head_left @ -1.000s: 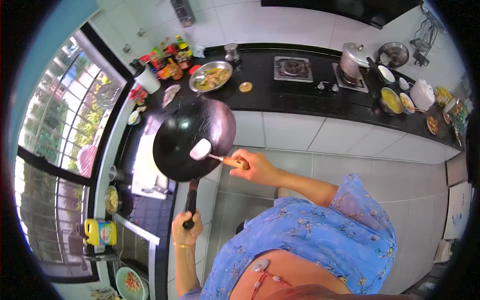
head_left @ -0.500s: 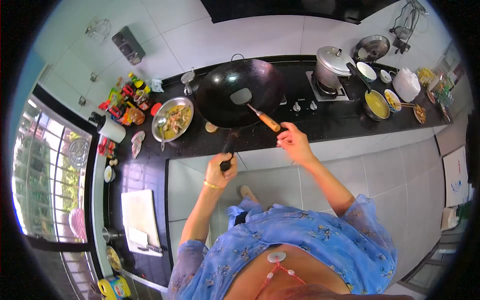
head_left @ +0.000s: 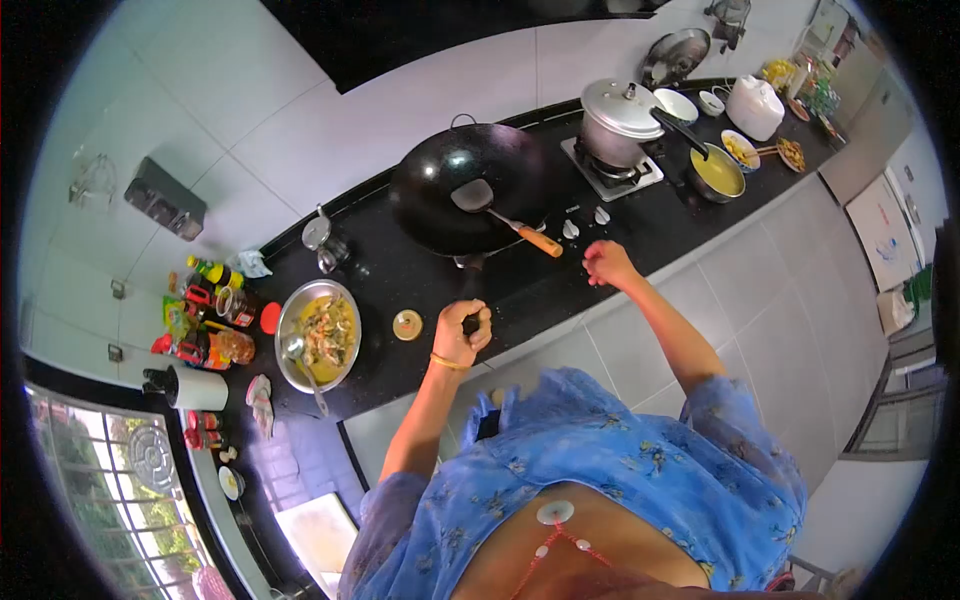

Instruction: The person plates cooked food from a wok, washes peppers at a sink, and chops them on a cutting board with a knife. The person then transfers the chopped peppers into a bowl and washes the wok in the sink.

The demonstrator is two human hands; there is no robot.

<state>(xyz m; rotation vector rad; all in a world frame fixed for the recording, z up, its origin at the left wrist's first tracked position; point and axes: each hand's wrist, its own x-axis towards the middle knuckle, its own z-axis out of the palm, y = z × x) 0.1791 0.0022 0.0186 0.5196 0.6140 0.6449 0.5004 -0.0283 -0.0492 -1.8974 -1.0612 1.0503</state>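
Observation:
My left hand [head_left: 462, 336] is closed around the handle of a large black wok [head_left: 430, 200], which sits at the left side of the stove. Inside the wok rests a spatula [head_left: 473, 195], its wooden handle [head_left: 540, 241] leaning out over the near right rim. My right hand [head_left: 608, 264] hovers over the front of the counter with fingers curled, and nothing shows in them. It is apart from the spatula handle and close to two stove knobs [head_left: 570, 229]. A round lid-like disc [head_left: 407, 325] lies left of my left hand.
A metal bowl of food in yellow liquid [head_left: 318, 335] holds a spoon, beside several bottles [head_left: 212, 272]. At the right, a pressure cooker [head_left: 620, 125] stands on the other burner. Past it are a pan of yellow liquid [head_left: 718, 175], small bowls and a white container [head_left: 755, 108].
The view has turned. My left hand and the wok have shifted back from the counter's front edge. My right hand has moved off from the spatula handle towards the knobs, its fingers more curled.

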